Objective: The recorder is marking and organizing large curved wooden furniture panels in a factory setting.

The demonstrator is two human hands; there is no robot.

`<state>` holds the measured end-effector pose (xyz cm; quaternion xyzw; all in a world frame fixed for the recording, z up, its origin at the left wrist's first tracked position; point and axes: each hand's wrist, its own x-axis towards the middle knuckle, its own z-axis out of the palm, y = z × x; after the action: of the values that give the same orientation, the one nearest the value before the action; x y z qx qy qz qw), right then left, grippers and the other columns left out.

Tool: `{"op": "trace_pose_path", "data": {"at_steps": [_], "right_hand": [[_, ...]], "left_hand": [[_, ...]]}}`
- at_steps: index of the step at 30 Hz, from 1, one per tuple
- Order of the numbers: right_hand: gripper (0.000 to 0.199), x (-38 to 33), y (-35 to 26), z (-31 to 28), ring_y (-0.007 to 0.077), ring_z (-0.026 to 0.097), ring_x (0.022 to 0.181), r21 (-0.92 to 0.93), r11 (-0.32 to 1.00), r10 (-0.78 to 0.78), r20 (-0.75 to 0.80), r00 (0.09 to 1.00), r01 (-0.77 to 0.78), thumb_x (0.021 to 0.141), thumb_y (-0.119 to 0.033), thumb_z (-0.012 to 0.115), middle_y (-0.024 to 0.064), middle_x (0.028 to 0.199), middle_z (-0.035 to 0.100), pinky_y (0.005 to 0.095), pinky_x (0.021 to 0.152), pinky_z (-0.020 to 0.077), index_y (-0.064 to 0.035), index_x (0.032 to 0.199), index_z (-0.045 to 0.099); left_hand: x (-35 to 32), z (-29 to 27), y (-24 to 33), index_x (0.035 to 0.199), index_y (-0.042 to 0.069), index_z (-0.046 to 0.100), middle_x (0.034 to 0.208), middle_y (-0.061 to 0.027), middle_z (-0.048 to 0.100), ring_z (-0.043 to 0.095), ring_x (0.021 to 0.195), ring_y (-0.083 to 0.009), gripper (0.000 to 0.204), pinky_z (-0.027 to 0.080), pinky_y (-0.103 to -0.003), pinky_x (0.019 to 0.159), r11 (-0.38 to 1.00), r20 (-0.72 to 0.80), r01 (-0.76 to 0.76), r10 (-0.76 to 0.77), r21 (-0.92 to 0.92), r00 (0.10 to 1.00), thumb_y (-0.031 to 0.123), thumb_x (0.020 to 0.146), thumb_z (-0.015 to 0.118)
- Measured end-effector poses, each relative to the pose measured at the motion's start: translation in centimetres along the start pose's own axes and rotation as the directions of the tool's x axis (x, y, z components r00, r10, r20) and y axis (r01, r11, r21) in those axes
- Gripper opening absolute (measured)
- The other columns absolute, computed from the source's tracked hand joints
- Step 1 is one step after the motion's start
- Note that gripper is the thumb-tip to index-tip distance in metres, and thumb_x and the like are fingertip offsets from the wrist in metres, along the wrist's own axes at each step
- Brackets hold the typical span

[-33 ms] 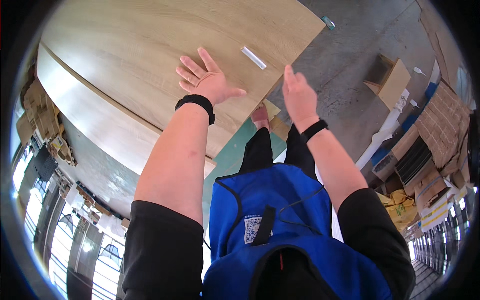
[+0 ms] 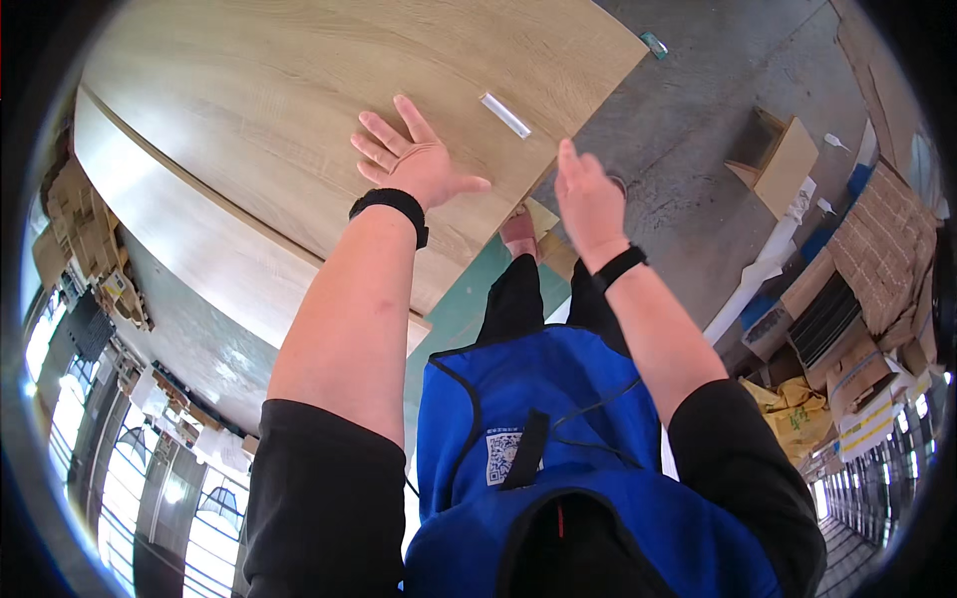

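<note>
A large wood-grain board fills the upper left. My left hand is spread palm-up on or just above it, fingers apart and holding nothing; I cannot tell whether it touches. To the right of this hand a short white strip lies on the board. My right hand hangs beside the board's right edge, near its lower corner. One finger points forward and the others are bent and slightly blurred; nothing shows in the hand. Both wrists wear black bands.
Another pale panel edge runs along the board's left side. On the grey floor at right stands a small open wooden box. Cardboard and a yellow bag are piled farther right. A small green-white item is by the board's far corner.
My right hand has shifted slightly left and toward me. My left hand, the board and the white strip have not moved.
</note>
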<state>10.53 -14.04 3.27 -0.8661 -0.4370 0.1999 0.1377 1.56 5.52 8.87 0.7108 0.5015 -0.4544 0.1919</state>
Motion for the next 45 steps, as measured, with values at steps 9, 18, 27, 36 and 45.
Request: {"op": "trace_pose_path", "data": {"at_steps": [9, 18, 27, 36, 45], "right_hand": [[0.032, -1.3, 0.1, -1.8, 0.0329, 0.060, 0.071, 0.195, 0.978, -0.057, -0.107, 0.993, 0.077, 0.091, -0.016, 0.056, 0.0123, 0.086, 0.054, 0.0397, 0.058, 0.0523, -0.0068, 0.122, 0.052], [0.040, -0.2, 0.7, -0.1, 0.0294, 0.063, 0.075, -0.025, 0.998, -0.063, 0.092, 0.994, 0.066, 0.084, -0.010, 0.058, 0.0105, 0.091, 0.055, 0.0399, 0.061, 0.0543, -0.0120, 0.124, 0.052], [0.031, 0.2, 1.5, -1.5, 0.0299, 0.061, 0.072, 0.098, 0.988, -0.109, -0.101, 0.989, 0.119, 0.087, -0.010, 0.056, 0.0103, 0.084, 0.054, 0.0396, 0.057, 0.0529, -0.0067, 0.118, 0.051], [0.037, -8.4, -2.7, 4.0, 0.0293, 0.062, 0.075, 0.272, 0.947, -0.226, 0.198, 0.954, 0.169, 0.083, -0.010, 0.057, 0.0103, 0.086, 0.053, 0.0411, 0.060, 0.0523, -0.0135, 0.120, 0.053], [0.032, -1.7, -0.5, 1.3, 0.0278, 0.061, 0.069, 0.211, 0.965, -0.133, -0.119, 0.984, 0.156, 0.084, -0.010, 0.058, 0.0085, 0.081, 0.053, 0.0388, 0.056, 0.0521, -0.0114, 0.116, 0.054]], "left_hand": [[0.4, 0.4, -0.3, 0.144, 0.005, -0.031, 0.145, -0.0408, -0.026, -0.017, 0.137, -0.0583, 0.151, 0.001, -0.067, 0.110, 1.000, -0.020, -0.021, 0.021, -0.021, 1.000, 0.057, 0.060, 0.084], [0.4, 0.6, 0.0, 0.144, 0.006, -0.031, 0.146, -0.0404, -0.025, -0.018, 0.137, -0.0579, 0.150, 0.002, -0.066, 0.110, 0.999, -0.027, -0.031, 0.031, -0.015, 0.999, 0.056, 0.061, 0.084], [0.2, 0.3, -0.4, 0.141, -0.001, -0.031, 0.142, -0.0461, -0.022, -0.012, 0.135, -0.0632, 0.152, 0.004, -0.068, 0.109, 0.997, -0.052, -0.070, 0.071, 0.012, 0.996, 0.061, 0.061, 0.082], [0.2, 0.6, -0.4, 0.142, 0.000, -0.031, 0.143, -0.0459, -0.021, -0.013, 0.135, -0.0629, 0.152, 0.005, -0.066, 0.110, 0.998, -0.037, -0.062, 0.062, 0.012, 0.997, 0.063, 0.061, 0.081], [0.3, 0.3, 0.0, 0.143, 0.001, -0.030, 0.145, -0.0437, -0.021, -0.012, 0.137, -0.0601, 0.152, 0.004, -0.065, 0.111, 0.998, -0.049, -0.031, 0.033, 0.046, 0.998, 0.063, 0.060, 0.082]]}}
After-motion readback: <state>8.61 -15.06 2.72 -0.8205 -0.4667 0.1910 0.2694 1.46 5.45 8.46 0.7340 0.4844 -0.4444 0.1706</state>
